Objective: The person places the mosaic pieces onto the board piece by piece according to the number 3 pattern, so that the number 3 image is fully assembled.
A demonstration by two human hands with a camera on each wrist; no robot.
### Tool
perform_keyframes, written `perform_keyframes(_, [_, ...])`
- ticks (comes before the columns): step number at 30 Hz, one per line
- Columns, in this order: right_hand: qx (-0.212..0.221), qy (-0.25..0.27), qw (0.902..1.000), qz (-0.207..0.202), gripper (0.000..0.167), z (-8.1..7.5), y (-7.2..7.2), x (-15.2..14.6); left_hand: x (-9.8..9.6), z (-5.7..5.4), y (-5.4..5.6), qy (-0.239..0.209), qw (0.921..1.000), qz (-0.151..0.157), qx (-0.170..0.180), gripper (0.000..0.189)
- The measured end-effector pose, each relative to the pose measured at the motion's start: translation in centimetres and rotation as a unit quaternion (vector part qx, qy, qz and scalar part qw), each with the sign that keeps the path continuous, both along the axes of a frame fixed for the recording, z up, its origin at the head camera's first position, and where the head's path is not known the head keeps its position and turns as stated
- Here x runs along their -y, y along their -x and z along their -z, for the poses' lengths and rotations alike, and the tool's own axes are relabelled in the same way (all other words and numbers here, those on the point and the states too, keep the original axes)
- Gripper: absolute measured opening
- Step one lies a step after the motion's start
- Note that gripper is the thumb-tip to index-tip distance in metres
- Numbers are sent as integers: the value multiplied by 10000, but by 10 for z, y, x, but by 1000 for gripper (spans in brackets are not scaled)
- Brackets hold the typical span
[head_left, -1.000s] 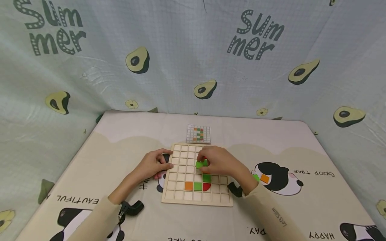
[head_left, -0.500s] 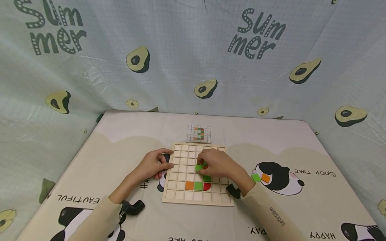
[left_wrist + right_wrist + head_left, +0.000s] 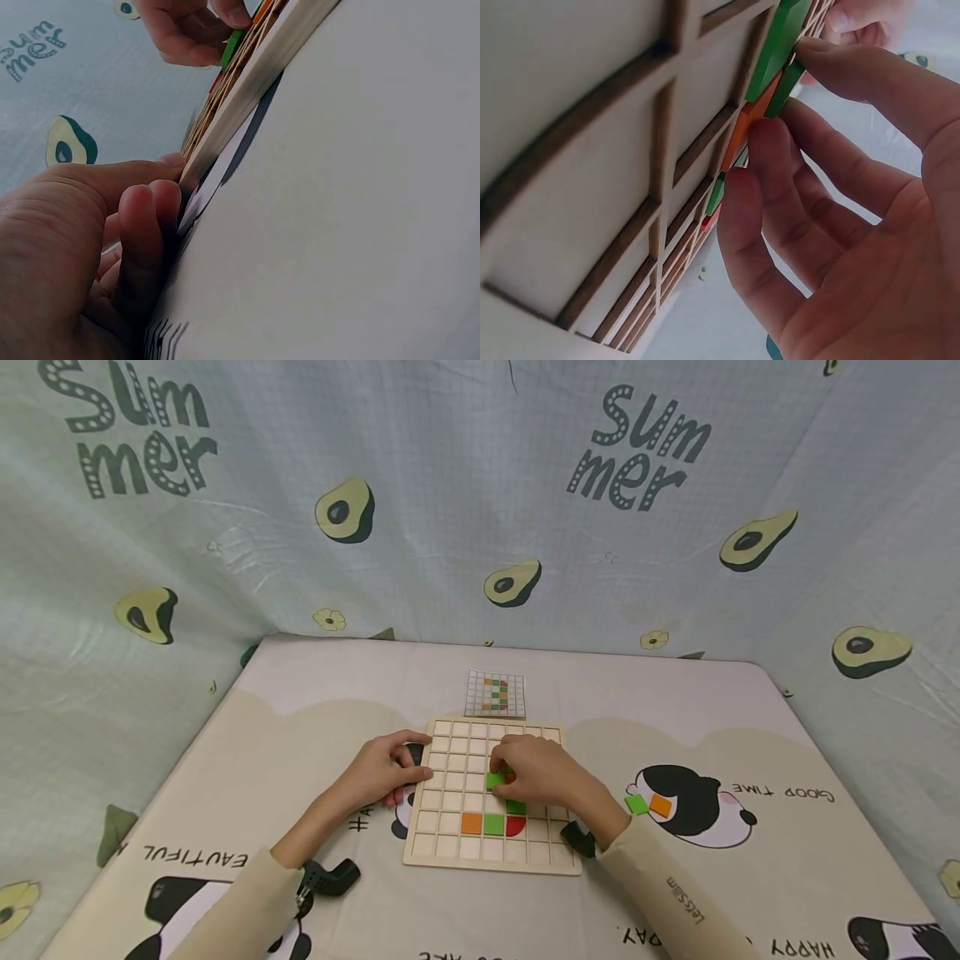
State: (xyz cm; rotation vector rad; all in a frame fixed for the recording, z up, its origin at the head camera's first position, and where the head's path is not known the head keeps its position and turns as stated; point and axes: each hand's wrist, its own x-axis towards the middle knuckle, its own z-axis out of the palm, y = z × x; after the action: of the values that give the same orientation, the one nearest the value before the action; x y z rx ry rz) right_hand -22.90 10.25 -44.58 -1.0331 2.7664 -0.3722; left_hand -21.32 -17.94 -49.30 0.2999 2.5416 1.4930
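A wooden grid board [image 3: 448, 852] lies mid-table with coloured tiles in some cells. At its left edge my left hand [image 3: 381, 768] holds the rim, thumb and a finger touching the wood; the left wrist view shows other fingers curled beside the edge. My right hand [image 3: 538, 770] is over the board and pinches a green square tile [image 3: 784, 90] between thumb and fingers, tilted at the grid. Close by, an orange tile [image 3: 750, 124] sits in a cell, largely covered by that hand. Nearer me, an orange tile [image 3: 471, 823], a green tile [image 3: 493, 824] and a red rounded tile [image 3: 515, 825] form a row.
Behind the board lies a small card [image 3: 495, 693] printed with a coloured grid pattern. Right of the board, a loose green tile [image 3: 637, 803] and a loose orange tile [image 3: 661, 805] lie on the patterned tablecloth [image 3: 315, 710]. A printed curtain [image 3: 420, 460] hangs behind the table.
My right hand has shifted slightly toward me and down with the green tile, which now sits lower against the grid. The left hand stays at the board's edge.
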Motion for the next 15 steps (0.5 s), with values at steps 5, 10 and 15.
perform_keyframes(5, [-32,-1,10000,-17,17,0,0,0,0,0,1,-4,10000,4,-3,55])
perform_keyframes(10, [-37,10,10000,-27,17,0,0,0,1,0,1,-33,10000,27,-24,56])
perform_keyframes(15, [-34,14,10000,-42,18,1,0,0,0,0,0,-82,10000,38,-3,55])
